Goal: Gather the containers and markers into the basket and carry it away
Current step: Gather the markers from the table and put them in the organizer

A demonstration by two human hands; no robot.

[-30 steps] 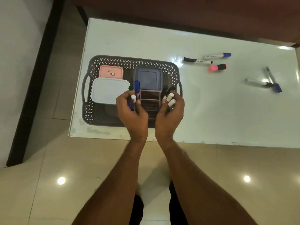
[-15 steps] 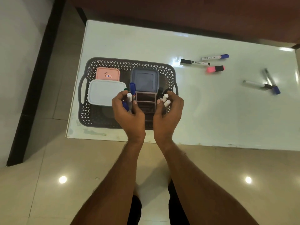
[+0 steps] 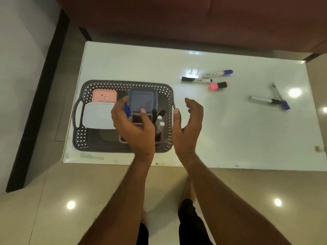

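My left hand [image 3: 134, 128] hovers over the basket [image 3: 85, 138], fingers curled apart beside a blue marker [image 3: 127, 110]. My right hand [image 3: 188, 124], open and empty, hangs beside the rim. Containers lie inside; five markers lie on the table [image 3: 230, 131].

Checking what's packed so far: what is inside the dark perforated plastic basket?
The dark perforated plastic basket holds a pink lidded container, a white lidded container, a blue-grey lidded container and a compartmented holder with markers. The left hand covers part of the holder.
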